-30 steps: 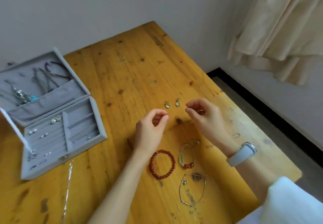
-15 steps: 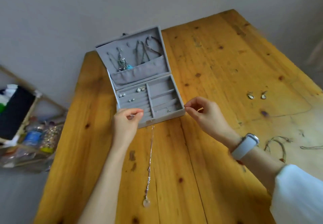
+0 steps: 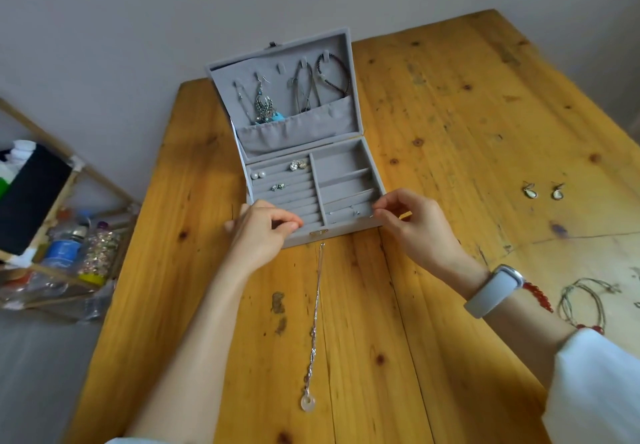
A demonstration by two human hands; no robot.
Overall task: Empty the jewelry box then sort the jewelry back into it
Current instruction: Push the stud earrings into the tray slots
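Two hands meet the front edge of the open jewelry box. The left hand hovers over the ring rolls with fingertips pinched together; whether anything tiny sits between them I cannot tell. Below and between the hands a long pendant necklace lies stretched on the table. The right hand pinches what looks like a thin pin or earring at the box's front right corner. Right of that hand lie two drop earrings and a cord bracelet. A small piece so lightly pinched could slip and vanish between the rolls.
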